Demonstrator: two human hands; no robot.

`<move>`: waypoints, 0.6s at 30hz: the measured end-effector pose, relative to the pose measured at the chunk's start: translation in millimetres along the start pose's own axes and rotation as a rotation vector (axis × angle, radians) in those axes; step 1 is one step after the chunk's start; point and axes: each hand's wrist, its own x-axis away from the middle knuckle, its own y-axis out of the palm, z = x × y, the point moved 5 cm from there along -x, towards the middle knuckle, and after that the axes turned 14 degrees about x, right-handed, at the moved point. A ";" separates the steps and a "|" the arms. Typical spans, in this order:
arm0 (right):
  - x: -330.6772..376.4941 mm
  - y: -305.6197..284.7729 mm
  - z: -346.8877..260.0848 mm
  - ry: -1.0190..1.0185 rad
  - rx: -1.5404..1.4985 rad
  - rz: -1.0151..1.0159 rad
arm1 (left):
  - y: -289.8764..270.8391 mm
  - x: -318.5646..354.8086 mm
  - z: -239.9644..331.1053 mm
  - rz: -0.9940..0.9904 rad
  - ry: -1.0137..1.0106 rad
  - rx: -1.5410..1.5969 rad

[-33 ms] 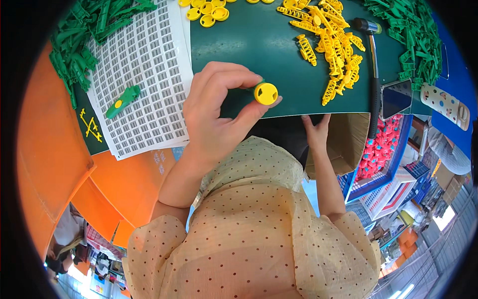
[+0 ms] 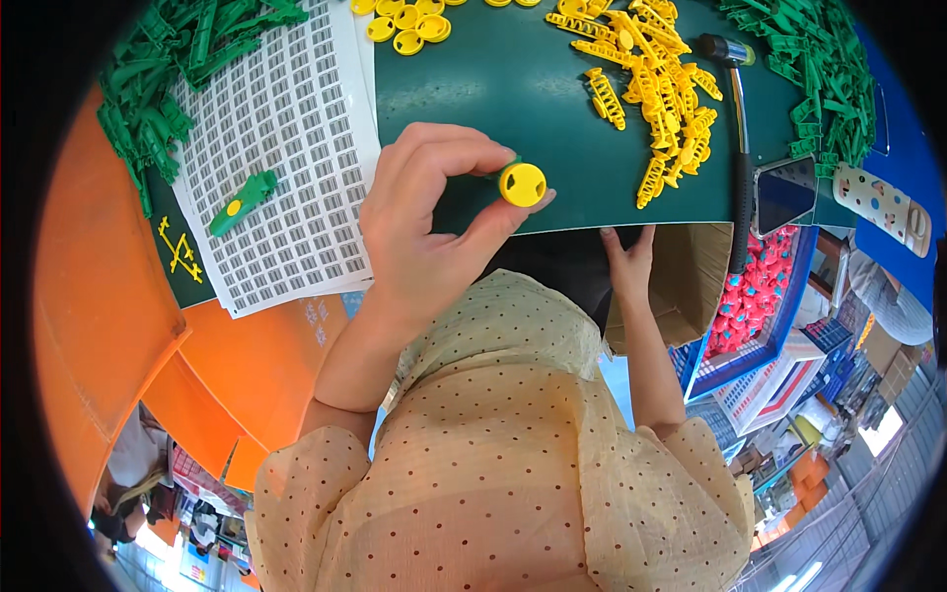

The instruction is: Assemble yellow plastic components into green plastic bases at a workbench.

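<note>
My left hand (image 2: 419, 222) is raised over the near edge of the table. Its thumb and fingers pinch a round yellow plastic cap (image 2: 525, 185) with a dark cut-out; a bit of green shows behind it, mostly hidden. My right hand (image 2: 629, 259) is at the table's near edge, thumb and one finger spread apart, the other fingers hidden; nothing shows in it. On the printed sheet (image 2: 306, 178) to the left lies a green plastic piece (image 2: 244, 202) with a yellow dot. Several more yellow caps (image 2: 406, 20) lie at the far side.
Heaps of green parts (image 2: 163, 89) and green clips (image 2: 814, 79) stand at far left and right. Yellow ladder-like pieces (image 2: 671, 109), a hammer (image 2: 740, 128) and a phone (image 2: 784, 192) lie rightward. A cardboard box (image 2: 681, 281) and a crate of pink items (image 2: 755, 291) are below the edge.
My left hand and the yellow cap have shifted very slightly left. Otherwise everything looks the same.
</note>
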 end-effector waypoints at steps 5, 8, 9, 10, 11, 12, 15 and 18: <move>3.2 -36.1 2.4 -0.027 0.270 0.087 | 1.1 -0.4 0.8 0.018 0.013 0.018; 18.2 -63.0 -37.1 -0.373 0.264 0.009 | 2.2 0.7 -0.4 0.014 -0.006 -0.006; 28.2 -76.3 -59.4 -0.440 0.189 -0.078 | 2.1 -0.3 -0.5 0.014 -0.007 0.002; 24.4 -89.9 -75.2 -0.439 0.190 -0.069 | 3.1 -0.9 -0.8 0.010 -0.007 0.008; 27.3 -108.5 -100.7 -0.684 0.250 0.135 | 4.2 -0.7 -0.3 0.008 -0.002 0.007; 33.9 -124.4 -123.4 -0.927 0.308 0.343 | 3.4 0.3 -0.4 0.041 -0.013 0.016; 9.7 -162.5 -148.9 -0.800 0.534 0.628 | 4.6 -1.8 0.5 0.070 -0.015 0.042; -7.1 -164.7 -142.1 -0.544 0.770 0.533 | 5.9 -0.6 -1.2 0.075 -0.001 0.026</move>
